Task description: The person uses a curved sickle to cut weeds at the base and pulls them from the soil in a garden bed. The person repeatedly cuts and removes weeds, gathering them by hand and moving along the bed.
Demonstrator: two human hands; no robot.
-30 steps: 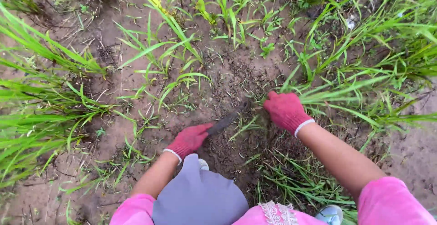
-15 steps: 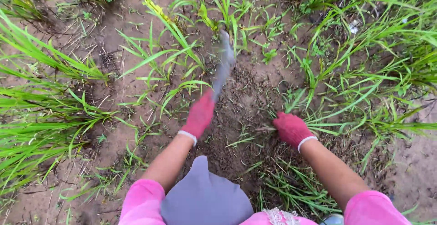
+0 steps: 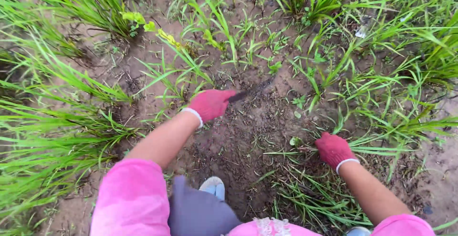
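Observation:
My left hand (image 3: 211, 103), in a red knit glove, grips a dark blade tool (image 3: 253, 91) whose tip is down in the dark loose soil (image 3: 243, 131) ahead of me. My right hand (image 3: 334, 150), also in a red glove, is closed around a bunch of green grass blades (image 3: 377, 146) low at the right, close to the ground. Pink sleeves cover both upper arms.
Tall grass clumps (image 3: 43, 136) stand at the left and more grass (image 3: 405, 50) fills the right and far side. Small weeds (image 3: 224, 40) grow beyond the blade. Cut grass (image 3: 310, 193) lies near my knee, and a light shoe (image 3: 213, 187) shows below.
The blade was raised in the air half a second ago and has come down into the soil farther ahead. My right hand has drawn back toward me, holding grass.

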